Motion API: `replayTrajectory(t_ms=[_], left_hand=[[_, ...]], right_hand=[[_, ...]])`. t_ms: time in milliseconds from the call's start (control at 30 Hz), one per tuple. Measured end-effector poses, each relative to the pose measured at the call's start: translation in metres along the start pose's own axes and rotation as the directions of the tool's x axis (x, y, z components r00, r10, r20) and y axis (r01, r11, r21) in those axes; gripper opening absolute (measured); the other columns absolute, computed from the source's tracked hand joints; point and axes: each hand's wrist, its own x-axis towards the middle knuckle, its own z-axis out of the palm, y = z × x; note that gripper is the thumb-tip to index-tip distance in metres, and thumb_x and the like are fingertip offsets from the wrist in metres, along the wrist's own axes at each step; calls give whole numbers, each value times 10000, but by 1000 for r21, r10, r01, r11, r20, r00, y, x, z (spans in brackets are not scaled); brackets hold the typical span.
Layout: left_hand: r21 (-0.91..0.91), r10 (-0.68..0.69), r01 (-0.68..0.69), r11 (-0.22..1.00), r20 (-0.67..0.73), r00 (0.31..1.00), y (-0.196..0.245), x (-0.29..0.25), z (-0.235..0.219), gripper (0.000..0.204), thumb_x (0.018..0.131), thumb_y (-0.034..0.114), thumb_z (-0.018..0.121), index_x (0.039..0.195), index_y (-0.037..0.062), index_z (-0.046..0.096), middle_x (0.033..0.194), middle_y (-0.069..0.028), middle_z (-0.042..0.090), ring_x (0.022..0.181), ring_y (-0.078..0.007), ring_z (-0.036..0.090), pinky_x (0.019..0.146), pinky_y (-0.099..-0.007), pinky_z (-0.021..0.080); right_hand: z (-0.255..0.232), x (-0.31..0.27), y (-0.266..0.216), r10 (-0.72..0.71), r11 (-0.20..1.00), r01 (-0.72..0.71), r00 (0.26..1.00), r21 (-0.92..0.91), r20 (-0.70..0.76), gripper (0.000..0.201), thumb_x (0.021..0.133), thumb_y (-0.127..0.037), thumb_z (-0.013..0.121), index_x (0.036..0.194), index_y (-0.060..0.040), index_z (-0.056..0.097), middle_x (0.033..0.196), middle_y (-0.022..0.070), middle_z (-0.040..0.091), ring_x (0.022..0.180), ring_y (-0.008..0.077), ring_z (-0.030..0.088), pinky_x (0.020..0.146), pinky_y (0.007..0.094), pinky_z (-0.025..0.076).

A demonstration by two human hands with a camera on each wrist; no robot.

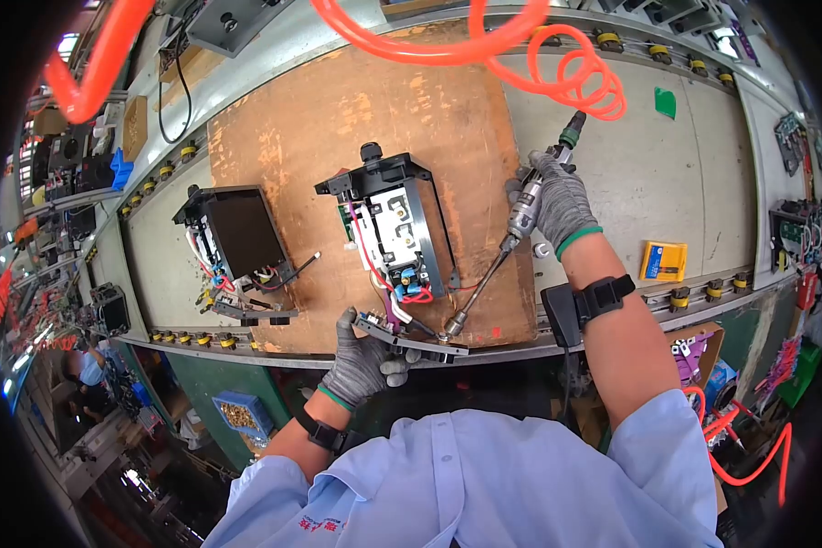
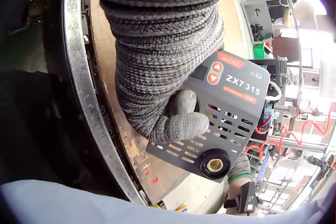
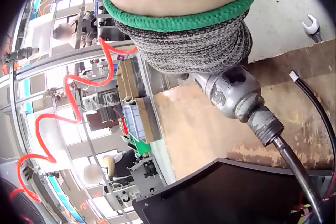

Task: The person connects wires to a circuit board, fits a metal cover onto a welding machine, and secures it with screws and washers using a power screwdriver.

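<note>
My gloved left hand [image 1: 356, 367] grips the dark front panel [image 2: 236, 109], marked ZX7 315, at the board's near edge. In the left wrist view, its fingers curl over the panel's vented face, beside a round brass-centred socket. The gloved right hand [image 1: 564, 199] holds a metal air driver [image 1: 524, 212] by its body. From the driver a long shaft slants down to a nut socket [image 1: 456, 324], which is right at the panel's inner side. Wires run from the panel to an opened welding machine [image 1: 399, 228]. In the right wrist view the driver's head [image 3: 231, 95] shows below the glove.
A second opened machine [image 1: 242, 230] stands at left on the brown board [image 1: 310, 128]. An orange coiled hose [image 1: 575, 84] hangs overhead. At right lies a yellow packet [image 1: 663, 261]; roller rails edge the bench. A wrench [image 3: 312, 26] lies beyond the board.
</note>
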Motion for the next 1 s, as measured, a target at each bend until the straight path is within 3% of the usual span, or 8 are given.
replayTrajectory(t_ms=[67, 200, 367, 400, 467, 767, 867, 1000], left_hand=[[16, -19, 19, 1000, -25, 1000, 0, -1, 1, 992, 685, 969, 480, 1232, 152, 610, 961, -186, 602, 539, -159, 367, 530, -317, 319], [26, -29, 31, 999, -62, 998, 2, -1, 4, 1020, 693, 963, 476, 1237, 111, 605, 929, -184, 605, 525, -154, 386, 507, -308, 326], [-28, 8, -10, 1000, -79, 997, 2, 1, 3, 1063, 706, 941, 483, 1235, 26, 604, 933, -224, 643, 519, -146, 449, 485, -319, 406], [-27, 7, -9, 1000, -80, 997, 2, 1, 2, 1063, 706, 941, 483, 1235, 26, 604, 933, -224, 643, 519, -146, 449, 485, -319, 406], [-49, 7, -10, 999, -47, 999, 1, 1, 2, 860, 772, 862, 499, 1091, 87, 695, 966, -253, 675, 532, -177, 474, 490, -320, 388], [-97, 15, -22, 995, -70, 997, 1, 3, 4, 810, 789, 846, 485, 979, 95, 724, 939, -278, 681, 505, -212, 476, 493, -365, 397], [-72, -5, 1, 997, -56, 998, 0, 8, -8, 922, 720, 906, 506, 1132, 97, 665, 961, -277, 653, 509, -193, 466, 531, -370, 434], [-91, 2, -9, 996, -71, 997, -1, 7, -1, 883, 773, 871, 481, 1091, 77, 697, 936, -271, 681, 507, -198, 480, 512, -367, 408]], right_hand=[[2, -2, 1, 23, 1000, -23, 1000, 3, -11, 241, 954, -176, 695, 1116, -95, 534, 877, 97, 661, 732, 282, 714, 599, 422, 616], [21, -17, 6, -26, 1000, 25, 998, -14, -54, 216, 943, -146, 683, 1084, -91, 529, 853, 100, 653, 676, 262, 701, 552, 407, 592], [31, -13, 16, -24, 1000, 24, 1000, 1, 12, 224, 947, -155, 685, 1092, -89, 528, 847, 84, 653, 675, 243, 703, 543, 378, 592], [35, -14, 18, -22, 999, 22, 1000, -36, 1, 227, 954, -174, 689, 1100, -91, 536, 853, 80, 662, 701, 246, 716, 557, 380, 600], [38, -16, 18, -19, 999, 17, 999, -44, -39, 216, 952, -157, 684, 1093, -84, 537, 823, 80, 650, 676, 241, 706, 530, 369, 587], [44, -18, 16, -21, 1000, 22, 998, 17, -54, 202, 918, -53, 668, 1045, -69, 512, 766, 85, 593, 568, 226, 631, 475, 367, 535], [43, -18, 16, -7, 1000, 9, 999, 27, -50, 202, 915, -44, 664, 1041, -71, 508, 758, 80, 585, 560, 224, 627, 466, 365, 527], [45, -21, 13, 3, 1000, -2, 998, 13, -61, 203, 910, -41, 662, 1036, -72, 505, 753, 78, 582, 561, 225, 627, 465, 363, 526]])
